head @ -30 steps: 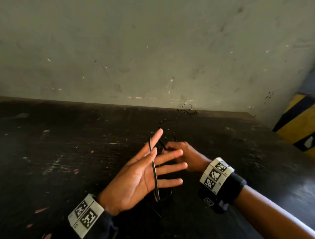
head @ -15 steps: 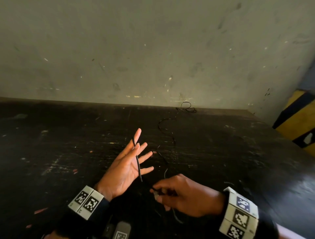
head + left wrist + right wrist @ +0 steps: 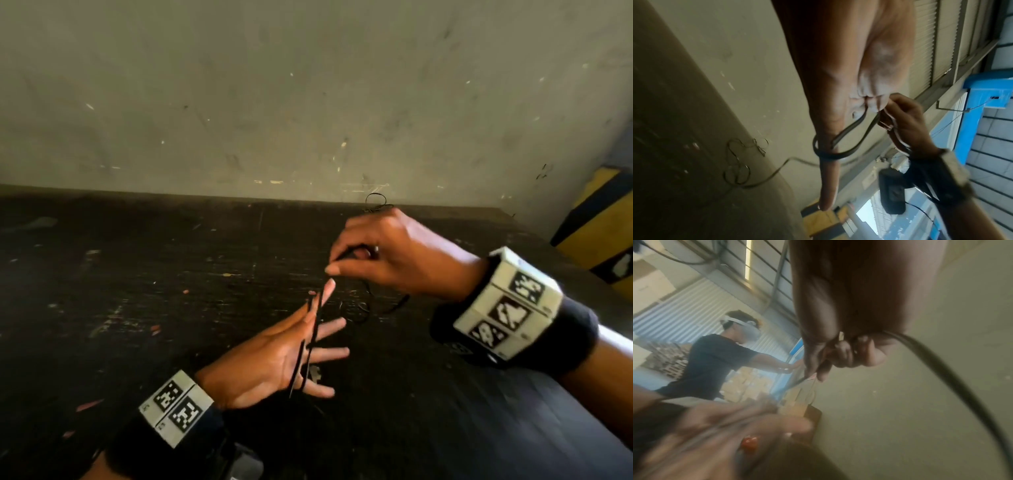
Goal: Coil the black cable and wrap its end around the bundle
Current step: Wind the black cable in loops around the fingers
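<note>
The thin black cable (image 3: pixel 310 346) runs in loops across my left hand (image 3: pixel 325 329), which is held palm up low in the middle with its fingers straight and spread. In the left wrist view the cable (image 3: pixel 826 154) circles one outstretched finger. My right hand (image 3: pixel 330 270) hovers just above the left fingertips and pinches the cable between thumb and fingers. From there the loose cable (image 3: pixel 359 310) trails in curls over the dark table, and its far end (image 3: pixel 375 200) lies against the wall. The right wrist view shows the cable (image 3: pixel 941 369) leaving my fist.
The dark, scuffed table (image 3: pixel 171 291) stretches left and right, bounded at the back by a grey wall (image 3: pixel 308 102). A yellow and black striped post (image 3: pixel 596 222) stands at the right. Another person (image 3: pixel 715 353) works in the background of the right wrist view.
My right hand has risen from low near the table's front to above the left fingertips, drawing the cable up over the left hand. The left hand stays open and has shifted slightly right.
</note>
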Tool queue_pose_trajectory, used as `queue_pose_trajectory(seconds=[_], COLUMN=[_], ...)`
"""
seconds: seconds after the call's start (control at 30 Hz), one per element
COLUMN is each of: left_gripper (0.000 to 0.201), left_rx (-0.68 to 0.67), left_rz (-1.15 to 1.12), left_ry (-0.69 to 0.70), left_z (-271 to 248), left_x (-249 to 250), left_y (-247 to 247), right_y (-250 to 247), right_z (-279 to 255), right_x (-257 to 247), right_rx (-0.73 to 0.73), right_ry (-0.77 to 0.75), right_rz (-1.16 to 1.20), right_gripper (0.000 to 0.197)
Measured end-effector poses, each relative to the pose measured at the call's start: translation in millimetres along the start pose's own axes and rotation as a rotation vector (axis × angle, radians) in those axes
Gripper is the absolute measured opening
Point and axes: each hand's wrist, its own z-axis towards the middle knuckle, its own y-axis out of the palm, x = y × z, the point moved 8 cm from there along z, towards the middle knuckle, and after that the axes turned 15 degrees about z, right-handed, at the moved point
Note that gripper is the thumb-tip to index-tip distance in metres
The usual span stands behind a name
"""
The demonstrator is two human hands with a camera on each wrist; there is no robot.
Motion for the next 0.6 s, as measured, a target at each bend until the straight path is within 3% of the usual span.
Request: queue_pose_trajectory(seconds=[0.13,0.3,0.37,0.47,0.6], left_gripper=[0.055,0.061,0.058,0.053,0.047], left_rx=[-0.138,-0.194,-0.177,-0.024,-0.225], left_rz=[-0.098,-0.102,-0.085,0.046,-0.153], left_ry=[-0.012,-0.025,-0.065,-0.031,0.047], left_z=[-8,-11,-11,-9,-14], left_x=[4,11,12,8,27], left_y=[23,32,35,26,41], right_y=[-18,-17,-16,-15,-2], right_z=[21,29,27,25,18], right_x=[8,13,13,21,51], right_rx=[0.05,0.124,0.16,0.164,0.112], right_ry=[-0.026,-0.033,-0.037,-0.004,0.101], right_rz=[0.057,0.175,0.251,0.289,0.285], right_gripper=[0.024,0.019,0.017,0.017,0.02])
